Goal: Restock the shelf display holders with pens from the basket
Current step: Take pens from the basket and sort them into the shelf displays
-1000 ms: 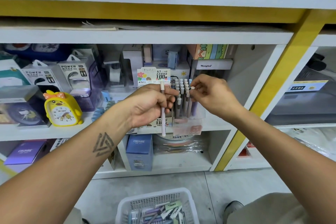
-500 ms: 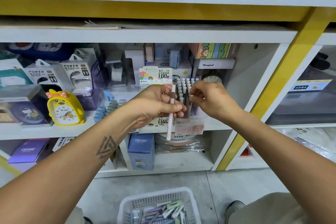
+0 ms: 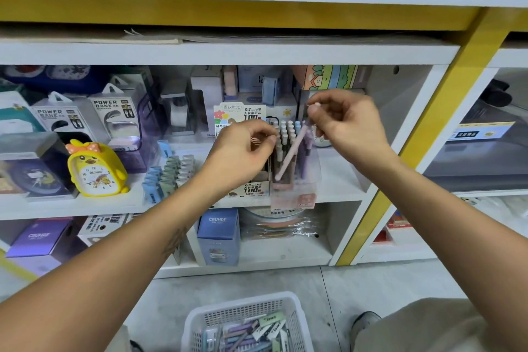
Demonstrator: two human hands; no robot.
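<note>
Stationery shop, white shelf (image 3: 337, 194) w/ yellow trim, grey floor below. Clear display holder (image 3: 294, 180) sits at the shelf's front edge, packed w/ upright pens (image 3: 285, 134) caps-up so shoppers can pull one out.

Right hand (image 3: 347, 126) pinches the top end of a pale pink pen (image 3: 291, 151) betw. thumb and fingertips. The pen slants down toward 7 o'clock, lower tip in the holder — prob. tilted to find a free slot among the others.

Left hand (image 3: 243, 151) is at 9 o'clock of the holder, fingers curled close to the pen tops; can't tell if it grips anything, likely steadying or parting the row.

Basket (image 3: 200, 320) w/ more stock is on the floor at 6 o'clock, well apart from both hands, within reach for the next pick.

Yellow duck clock (image 3: 95, 168) stands far off at 9 o'clock.
</note>
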